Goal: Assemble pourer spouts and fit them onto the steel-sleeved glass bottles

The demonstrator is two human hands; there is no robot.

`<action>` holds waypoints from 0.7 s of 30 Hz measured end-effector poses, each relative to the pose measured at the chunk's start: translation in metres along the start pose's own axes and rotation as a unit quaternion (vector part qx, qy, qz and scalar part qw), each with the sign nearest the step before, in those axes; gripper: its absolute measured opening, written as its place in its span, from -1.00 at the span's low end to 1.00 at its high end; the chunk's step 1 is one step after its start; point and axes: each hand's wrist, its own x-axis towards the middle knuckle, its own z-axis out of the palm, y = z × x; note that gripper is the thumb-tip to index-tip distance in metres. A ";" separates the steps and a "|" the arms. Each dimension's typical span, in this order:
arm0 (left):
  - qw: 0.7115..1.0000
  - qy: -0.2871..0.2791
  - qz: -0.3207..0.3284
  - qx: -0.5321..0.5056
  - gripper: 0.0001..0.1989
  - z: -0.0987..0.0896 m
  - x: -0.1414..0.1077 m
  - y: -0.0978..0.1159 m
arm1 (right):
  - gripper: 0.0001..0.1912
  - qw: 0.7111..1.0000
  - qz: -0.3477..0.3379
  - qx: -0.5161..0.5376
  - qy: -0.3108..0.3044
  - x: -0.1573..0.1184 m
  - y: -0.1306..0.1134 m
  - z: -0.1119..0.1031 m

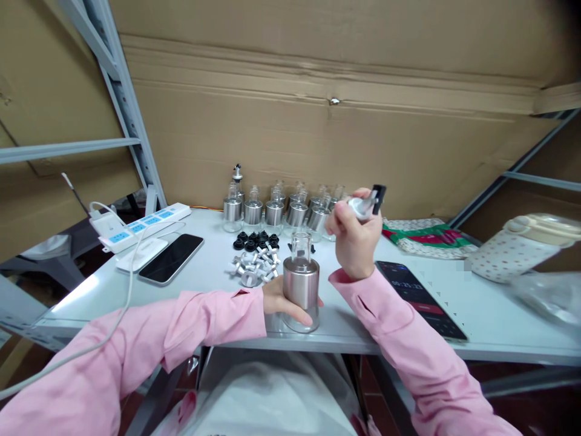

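My left hand (285, 303) is wrapped round the lower part of a glass bottle (301, 284) with a brushed metal sleeve. The bottle stands upright near the table's front edge, its neck uncovered. Raised to the right of it, my right hand (356, 233) grips a silver pourer top (363, 207) with a black end. Silver spout pieces (256, 266) lie in a pile left of the bottle, with black stoppers (254, 241) just behind them. Several sleeved bottles (275, 212) stand in rows at the back; one at the left rear (237, 175) bears a pourer.
On the left of the table (336, 315) lie a black phone (172, 259), a white charger (141, 253) and a power strip (149, 225) with cables. To the right are a phone showing a timer (420, 297), a green and red packet (429, 237) and a dotted container (512, 251).
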 end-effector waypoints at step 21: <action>1.000 0.003 -0.012 -0.008 -0.54 0.001 0.000 0.001 | -0.84 0.869 0.005 -0.275 -0.411 0.002 -0.024 -0.011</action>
